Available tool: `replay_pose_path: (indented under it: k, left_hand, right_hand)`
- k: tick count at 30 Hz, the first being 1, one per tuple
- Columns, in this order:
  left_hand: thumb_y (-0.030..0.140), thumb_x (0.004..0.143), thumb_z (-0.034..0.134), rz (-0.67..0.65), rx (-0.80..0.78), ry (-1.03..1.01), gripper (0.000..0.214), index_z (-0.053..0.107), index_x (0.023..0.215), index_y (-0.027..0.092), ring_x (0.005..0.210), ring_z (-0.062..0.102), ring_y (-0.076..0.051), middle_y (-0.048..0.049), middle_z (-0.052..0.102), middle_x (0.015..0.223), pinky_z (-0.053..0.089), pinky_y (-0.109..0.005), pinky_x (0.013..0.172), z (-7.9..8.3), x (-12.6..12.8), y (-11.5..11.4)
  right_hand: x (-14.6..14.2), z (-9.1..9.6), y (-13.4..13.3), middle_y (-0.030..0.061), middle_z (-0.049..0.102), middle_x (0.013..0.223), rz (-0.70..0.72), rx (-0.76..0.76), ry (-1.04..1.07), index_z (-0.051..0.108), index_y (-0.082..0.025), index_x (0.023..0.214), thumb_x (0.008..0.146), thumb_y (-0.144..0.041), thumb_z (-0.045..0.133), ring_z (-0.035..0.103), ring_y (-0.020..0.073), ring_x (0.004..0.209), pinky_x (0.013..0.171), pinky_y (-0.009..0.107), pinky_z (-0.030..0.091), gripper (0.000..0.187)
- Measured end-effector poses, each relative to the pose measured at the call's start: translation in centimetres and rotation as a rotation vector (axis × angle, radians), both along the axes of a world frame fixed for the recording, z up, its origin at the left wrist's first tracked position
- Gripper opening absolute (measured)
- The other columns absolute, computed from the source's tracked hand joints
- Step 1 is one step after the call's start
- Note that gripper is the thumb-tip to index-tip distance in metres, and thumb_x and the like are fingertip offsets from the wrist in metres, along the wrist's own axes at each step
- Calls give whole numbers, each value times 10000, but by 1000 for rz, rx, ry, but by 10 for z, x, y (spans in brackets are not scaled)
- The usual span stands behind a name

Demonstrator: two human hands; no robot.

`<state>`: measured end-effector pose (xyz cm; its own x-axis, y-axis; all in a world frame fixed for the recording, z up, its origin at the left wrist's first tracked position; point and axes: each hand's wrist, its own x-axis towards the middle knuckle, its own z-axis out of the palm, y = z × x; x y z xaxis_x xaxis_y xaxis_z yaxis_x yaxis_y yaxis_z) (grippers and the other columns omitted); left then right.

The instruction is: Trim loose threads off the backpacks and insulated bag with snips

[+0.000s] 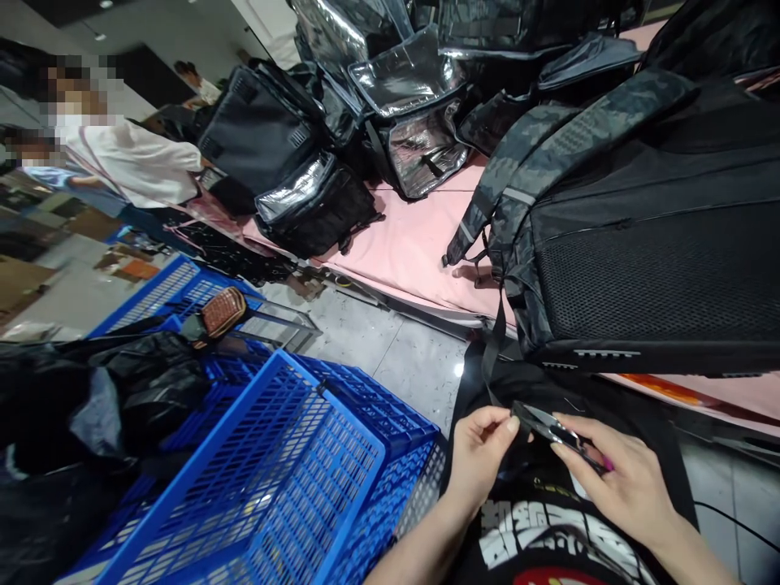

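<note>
My left hand (pixel 481 451) pinches the end of a black webbing strap (pixel 495 345) above my lap. That strap hangs down from a large black backpack (pixel 664 244) with camouflage shoulder straps (pixel 542 154), lying on the pink-covered table. In my right hand (pixel 615 467) is a pair of thread snips (pixel 557 431), its blades pointing left at the strap end, close by my left fingertips. Whether the blades touch the webbing I cannot tell. A bit of purple shows at the snips' handle end.
The pink tabletop (pixel 408 236) carries several black bags, some with silver lining, such as an open cooler bag (pixel 420 150). A blue plastic crate (pixel 329 471) stands at my left, beside dark bags (pixel 140 382). A person in white (pixel 134 162) stands further along the table.
</note>
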<state>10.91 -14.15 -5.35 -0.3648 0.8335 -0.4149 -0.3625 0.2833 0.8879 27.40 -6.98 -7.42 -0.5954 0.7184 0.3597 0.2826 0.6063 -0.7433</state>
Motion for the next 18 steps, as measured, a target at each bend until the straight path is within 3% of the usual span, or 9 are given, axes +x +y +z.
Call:
replay_pose_path:
  k: [3, 8, 13, 18]
  left_hand:
    - [332, 760, 658, -63, 15, 57, 237, 665, 714, 99, 648, 584, -107, -71, 688, 724, 453, -207, 658, 2, -2, -1]
    - [357, 755, 645, -68, -57, 161, 267, 654, 707, 94, 602, 553, -99, -66, 665, 687, 436, -196, 598, 1, -2, -4]
    - [351, 778, 605, -49, -41, 361, 250, 668, 761, 109, 653, 574, -125, -70, 665, 730, 460, -216, 629, -3, -3, -5]
    - [367, 814, 561, -135, 13, 553, 267, 662, 747, 130, 684, 604, -149, -56, 665, 716, 493, -229, 661, -10, -5, -8]
  right_hand:
    - [-1, 1, 4, 11, 661, 891, 27, 136, -12, 558, -191, 1097, 840, -178, 594, 603, 85, 649, 629, 195, 495, 260]
    - [-3, 5, 3, -1, 655, 786, 20, 211, 1, 598, -165, 1063, 840, -134, 573, 608, 89, 630, 617, 205, 493, 227]
    - [-6, 4, -1, 14, 665, 869, 13, 182, 6, 585, -182, 1054, 842, -163, 570, 632, 114, 701, 656, 223, 515, 213]
    - [-11, 11, -1, 20, 664, 825, 10, 188, -3, 574, -186, 1052, 877, -193, 519, 622, 120, 660, 608, 232, 498, 183]
